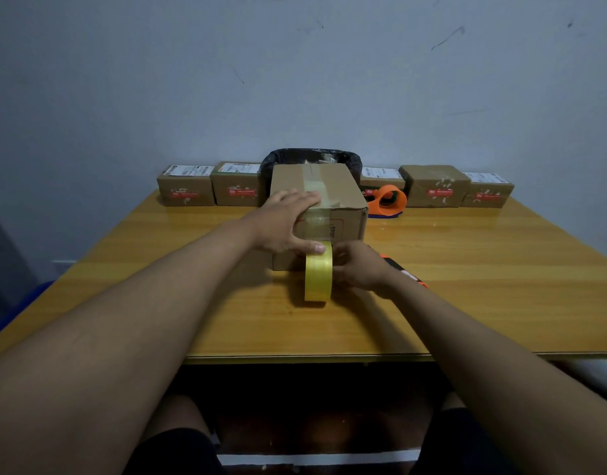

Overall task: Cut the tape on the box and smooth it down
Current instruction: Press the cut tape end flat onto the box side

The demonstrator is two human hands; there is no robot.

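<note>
Wooden table (466,286) before me, glossy. Along its far edge, row of small cardboard boxes: two toward far-left corner (186,185) (236,184), touching; three toward far-right corner (380,178) (434,185) (487,190), each with red label on near face (print too small for me to read). Black bin bag (310,157) at middle of far edge. Orange tape dispenser (388,200) just in front of right-hand boxes. Grey wall (295,80) behind, scuffed. My knees under near edge.

You're at a parcel-packing desk; beyond your fingers (305,197), small labelled cartons (186,186) line the scuffed wall (295,80); an orange tape dispenser (387,200) sits right of them.
</note>
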